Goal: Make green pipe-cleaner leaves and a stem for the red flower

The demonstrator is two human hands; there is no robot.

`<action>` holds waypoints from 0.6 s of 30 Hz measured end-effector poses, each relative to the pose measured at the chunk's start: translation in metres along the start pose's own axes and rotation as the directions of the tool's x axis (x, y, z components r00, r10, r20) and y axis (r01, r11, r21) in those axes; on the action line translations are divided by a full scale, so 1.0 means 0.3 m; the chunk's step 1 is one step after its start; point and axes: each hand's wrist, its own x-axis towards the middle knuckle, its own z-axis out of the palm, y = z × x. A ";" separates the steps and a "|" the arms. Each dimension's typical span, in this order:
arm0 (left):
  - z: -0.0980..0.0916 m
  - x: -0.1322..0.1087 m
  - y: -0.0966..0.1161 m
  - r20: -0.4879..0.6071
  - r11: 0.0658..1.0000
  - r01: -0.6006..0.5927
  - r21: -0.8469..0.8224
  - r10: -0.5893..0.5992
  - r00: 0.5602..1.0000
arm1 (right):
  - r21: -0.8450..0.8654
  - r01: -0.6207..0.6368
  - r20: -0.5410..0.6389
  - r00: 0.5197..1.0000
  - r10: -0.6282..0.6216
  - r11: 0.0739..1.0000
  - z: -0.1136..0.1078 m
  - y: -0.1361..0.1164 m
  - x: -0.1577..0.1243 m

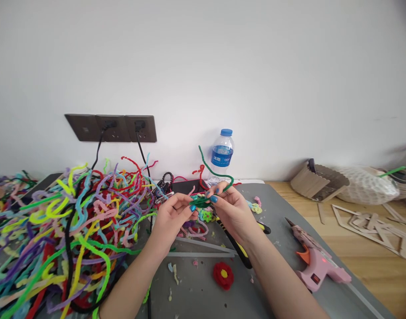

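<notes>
A dark green pipe cleaner [202,202] is pinched between my two hands above the grey mat. One end is bent into flat loops, and the loose end curves up toward the bottle. My left hand [174,217] grips the looped part from the left, thumb and fingers together. On the other side my right hand [231,208] is closed on the same pipe cleaner where its tail leaves the loops. Below the hands lies a red pipe cleaner flower [223,275] with a yellow centre. Pliers with black and yellow handles [237,248] lie partly hidden under my right hand.
A tangled heap of coloured pipe cleaners [86,221] covers the left side. Glue sticks [203,254] lie under my hands. A pink glue gun [317,266] rests at right. Behind stands a water bottle [222,155]. Black cords hang from the wall sockets [111,128].
</notes>
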 end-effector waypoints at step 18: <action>0.011 -0.002 0.016 -0.036 0.999 -0.001 -0.046 0.000 0.999 | -0.071 0.051 0.015 0.999 -0.050 0.996 0.011 -0.008 -0.002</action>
